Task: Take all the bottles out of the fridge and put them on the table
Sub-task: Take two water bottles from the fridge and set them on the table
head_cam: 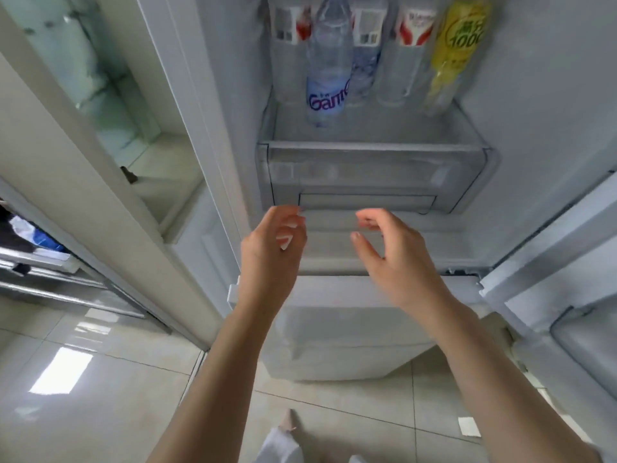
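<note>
Several bottles stand on a shelf inside the open fridge. In front is a clear water bottle with a blue label (329,68). Behind it stand clear bottles with red-and-white labels (412,31), and a yellow-labelled bottle (455,48) is at the right. My left hand (272,248) and my right hand (390,252) are raised side by side below the shelf, in front of the clear drawer (374,172). Both have loosely curled fingers and hold nothing. Neither hand touches a bottle.
The left fridge door (100,168) stands open with pale shelves. The right door (567,262) is open too. A lower white freezer drawer front (347,332) sits below my hands. Tiled floor (100,379) and my foot (288,422) are beneath.
</note>
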Demonstrator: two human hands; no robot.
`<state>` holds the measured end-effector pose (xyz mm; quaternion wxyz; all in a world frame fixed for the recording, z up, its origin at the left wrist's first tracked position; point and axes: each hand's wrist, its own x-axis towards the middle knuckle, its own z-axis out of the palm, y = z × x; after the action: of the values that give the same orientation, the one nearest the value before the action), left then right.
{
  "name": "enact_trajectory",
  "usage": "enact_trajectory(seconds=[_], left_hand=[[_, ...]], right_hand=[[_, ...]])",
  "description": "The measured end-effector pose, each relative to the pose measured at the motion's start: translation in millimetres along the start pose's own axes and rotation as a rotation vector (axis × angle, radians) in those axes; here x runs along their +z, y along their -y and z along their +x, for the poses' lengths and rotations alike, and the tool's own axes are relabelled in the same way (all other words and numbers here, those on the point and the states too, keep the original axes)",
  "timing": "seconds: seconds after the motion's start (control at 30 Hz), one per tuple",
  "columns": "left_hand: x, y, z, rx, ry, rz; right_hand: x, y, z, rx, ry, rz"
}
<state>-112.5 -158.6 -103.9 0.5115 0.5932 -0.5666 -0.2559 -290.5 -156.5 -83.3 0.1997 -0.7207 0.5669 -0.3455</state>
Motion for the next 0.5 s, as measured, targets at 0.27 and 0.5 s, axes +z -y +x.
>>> enact_trajectory(seconds=[0.27,0.5], left_hand=[[4.4,-31.7,82.8,0.135,-0.048,-0.062],[34.6,-42.2,126.9,0.113,-0.105,-0.165]], right_hand=[[-3.4,24.8,70.6,-0.023,-0.228,-0.024],[-12.2,26.8,122.6,0.008,-0.286,-0.031]])
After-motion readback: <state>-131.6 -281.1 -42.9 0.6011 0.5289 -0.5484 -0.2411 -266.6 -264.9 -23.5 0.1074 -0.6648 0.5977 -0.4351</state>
